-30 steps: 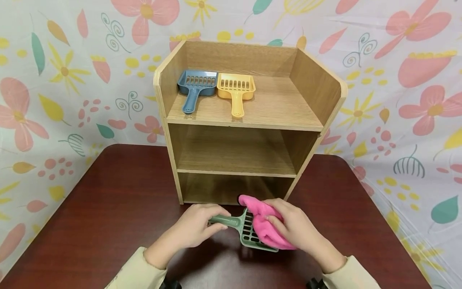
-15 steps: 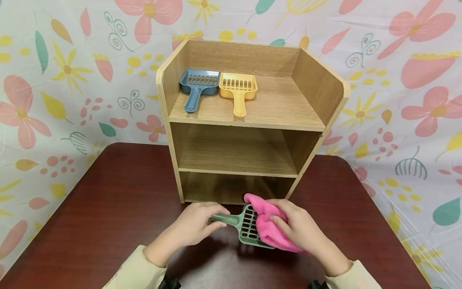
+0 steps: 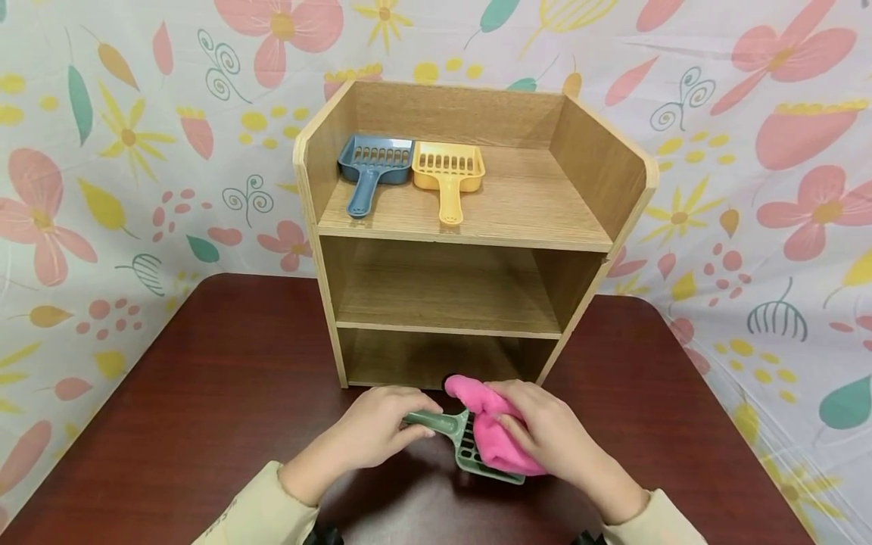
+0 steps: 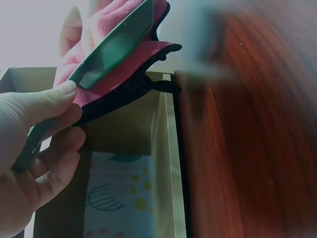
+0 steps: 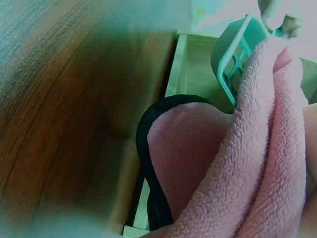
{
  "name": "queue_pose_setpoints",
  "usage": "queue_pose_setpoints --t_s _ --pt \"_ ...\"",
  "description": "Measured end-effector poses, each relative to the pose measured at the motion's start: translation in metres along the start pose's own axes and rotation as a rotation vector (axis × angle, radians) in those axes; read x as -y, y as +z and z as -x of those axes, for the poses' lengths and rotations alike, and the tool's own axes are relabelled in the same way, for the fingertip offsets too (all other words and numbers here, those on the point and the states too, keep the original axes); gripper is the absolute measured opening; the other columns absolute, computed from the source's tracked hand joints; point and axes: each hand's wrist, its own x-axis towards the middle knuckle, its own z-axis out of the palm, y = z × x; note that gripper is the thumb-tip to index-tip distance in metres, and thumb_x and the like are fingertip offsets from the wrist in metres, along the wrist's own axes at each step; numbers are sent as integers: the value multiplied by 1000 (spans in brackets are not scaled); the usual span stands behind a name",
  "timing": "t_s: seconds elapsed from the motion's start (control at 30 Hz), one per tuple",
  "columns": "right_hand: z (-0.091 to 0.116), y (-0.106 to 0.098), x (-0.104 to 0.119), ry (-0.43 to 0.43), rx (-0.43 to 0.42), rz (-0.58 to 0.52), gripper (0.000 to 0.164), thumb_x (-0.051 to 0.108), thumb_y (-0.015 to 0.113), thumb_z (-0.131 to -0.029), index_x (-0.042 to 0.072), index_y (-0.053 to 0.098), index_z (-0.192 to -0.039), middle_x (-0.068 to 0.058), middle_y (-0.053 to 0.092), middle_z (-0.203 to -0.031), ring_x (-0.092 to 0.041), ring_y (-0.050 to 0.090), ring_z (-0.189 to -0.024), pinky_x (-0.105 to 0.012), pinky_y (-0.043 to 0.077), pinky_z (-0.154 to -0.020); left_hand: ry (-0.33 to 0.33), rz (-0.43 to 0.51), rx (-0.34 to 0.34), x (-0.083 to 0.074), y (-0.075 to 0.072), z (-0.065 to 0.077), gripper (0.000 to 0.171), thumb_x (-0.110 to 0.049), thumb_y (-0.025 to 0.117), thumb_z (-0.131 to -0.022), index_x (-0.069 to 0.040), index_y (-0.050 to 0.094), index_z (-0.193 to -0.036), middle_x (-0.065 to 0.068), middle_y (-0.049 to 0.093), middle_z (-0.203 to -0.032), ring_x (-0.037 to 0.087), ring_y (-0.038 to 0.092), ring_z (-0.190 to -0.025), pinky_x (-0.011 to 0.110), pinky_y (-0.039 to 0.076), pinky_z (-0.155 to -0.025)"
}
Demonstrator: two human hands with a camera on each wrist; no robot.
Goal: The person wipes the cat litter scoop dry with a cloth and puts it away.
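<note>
Asker: Which step is this, and what does the next move call for?

Describer: It looks like wiping. At seven o'clock in the head view, a person's left hand holds a green plastic litter scoop at six, and a bunched, fuzzy pink cloth covers much of its slotted head. The next move seems to call for a steady handle and the cloth worked over the bare slots

Asker: And the fingers, left to right?

Describer: The left ones pinch the handle, thumb on one side, curled fingers on the other. The right hand, at five o'clock, grips the cloth, thumb pressed onto a fold; most of its fingertips are hidden, so I cannot tell their spread

Asker: What surrounds the scoop?

Describer: It appears held above a dark red table, before a three-level wooden shelf. On top, a blue plastic scoop lies at eleven o'clock, a yellow plastic scoop at twelve
</note>
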Motion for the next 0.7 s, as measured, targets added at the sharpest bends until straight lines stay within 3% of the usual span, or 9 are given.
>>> queue_pose_setpoints --t_s 0.23,0.37,0.7 --pt "1 3 3 74 90 -2 46 29 75 -79 20 58 -121 10 63 -110 -7 60 -99 -32 51 -82 37 -73 23 -2 3 -4 19 -26 72 -82 -20 68 -99 -10 69 -93 9 64 -85 26 51 -77" --pt "2 5 -2 126 151 -41 47 28 73 -80 22 57 -123 9 63 -112 -7 60 -100 -33 51 -83 56 -129 17 -2 6 -6 18 -27 72 -82 -21 67 -98 -11 68 -92 9 62 -83 25 51 -75" --pt "1 1 -12 127 72 -64 42 19 70 -82 25 60 -122 10 66 -109 -6 62 -90 -32 52 -76 59 -117 -62 3 2 -4 20 -26 71 -83 -18 68 -101 -8 70 -93 10 65 -86 27 52 -76"
